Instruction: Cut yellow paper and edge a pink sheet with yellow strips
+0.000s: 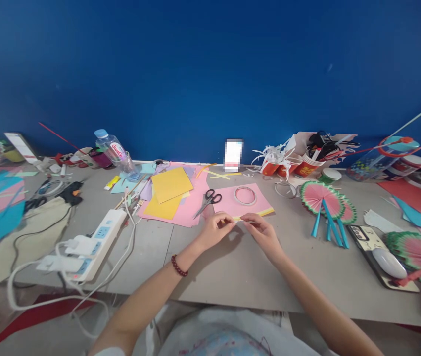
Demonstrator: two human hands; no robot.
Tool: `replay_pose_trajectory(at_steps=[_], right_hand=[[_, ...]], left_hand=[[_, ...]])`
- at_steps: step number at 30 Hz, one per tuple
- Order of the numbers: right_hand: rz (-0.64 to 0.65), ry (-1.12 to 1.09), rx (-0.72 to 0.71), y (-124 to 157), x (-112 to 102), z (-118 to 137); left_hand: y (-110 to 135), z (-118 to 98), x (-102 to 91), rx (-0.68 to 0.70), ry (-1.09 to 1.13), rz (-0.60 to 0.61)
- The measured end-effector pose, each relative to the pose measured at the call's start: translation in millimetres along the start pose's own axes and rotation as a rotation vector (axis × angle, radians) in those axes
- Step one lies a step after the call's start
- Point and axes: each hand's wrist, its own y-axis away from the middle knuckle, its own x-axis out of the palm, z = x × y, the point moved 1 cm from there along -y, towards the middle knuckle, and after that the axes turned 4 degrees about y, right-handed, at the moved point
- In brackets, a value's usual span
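My left hand (215, 227) and my right hand (264, 236) meet fingertip to fingertip above the table edge of a pink sheet (228, 199). Between their pinched fingers shows a thin pale strip (238, 221), too small to make out well. A yellow strip (268, 211) runs along the near edge of the pink sheet, partly hidden behind the fingers. On that sheet lies a roll of tape (245, 196). Black-handled scissors (210, 199) rest just beyond my left hand, blades pointing toward me.
Left are yellow paper (173, 185), a power strip (101, 244) with trailing cables and a plastic bottle (117, 154). Right are paper fans (321, 200), a phone (362, 240) with a mouse (389, 262) on it, and red cups (306, 166). A blue wall (210, 74) stands behind.
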Motion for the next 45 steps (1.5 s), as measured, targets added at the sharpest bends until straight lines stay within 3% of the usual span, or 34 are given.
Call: replay_pose_trajectory(at_steps=[7,14,20,28,34,45], right_hand=[[0.008,0.143,-0.083,-2,0,2],[0.065,0.284,-0.117,1,-3,8],[-0.069,0.391,-0.155,-14,-21,7],[-0.149,0.588,-0.131,-36,-28,-26],[-0.160,0.658,-0.132,-35,-22,-40],[-0.186,0.751,-0.151,-36,-20,-41]], left_hand=[[5,2,3.6,0.107,-0.164,0.046],[5,3,3.5,0.108,-0.220,0.063],[4,12,0.7,0.134,-0.313,-0.035],[8,18,10.9,0.322,-0.624,0.204],[8,25,12.8,0.323,-0.656,0.206],[8,23,15.1,0.311,-0.739,0.221]])
